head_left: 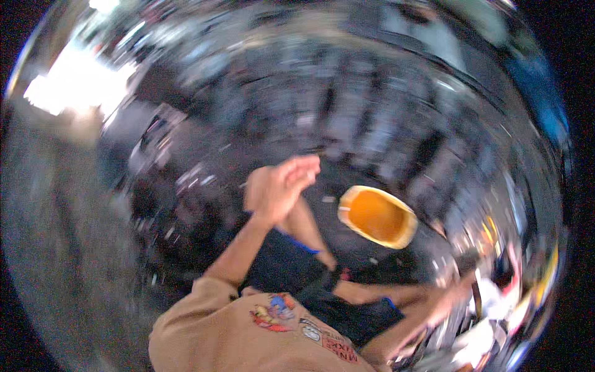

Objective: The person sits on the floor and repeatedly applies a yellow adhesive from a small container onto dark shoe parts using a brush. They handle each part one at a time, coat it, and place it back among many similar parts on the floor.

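My left hand is in front of me above my bent knee, its fingers curled and pressed together. Whatever they may hold is too small and blurred to name. To the right of that hand, an open oval tub with a pale yellow rim and an orange inside rests on the dark floor. My right arm stretches out to the right, where my right hand is smeared by motion beside a jumble of things. Its fingers cannot be made out.
Rows of dark grey, blurred block-like items lie on the floor ahead. White, yellow and red clutter is piled at the far right. Dark scattered pieces lie to the left. Bright light shows at the upper left.
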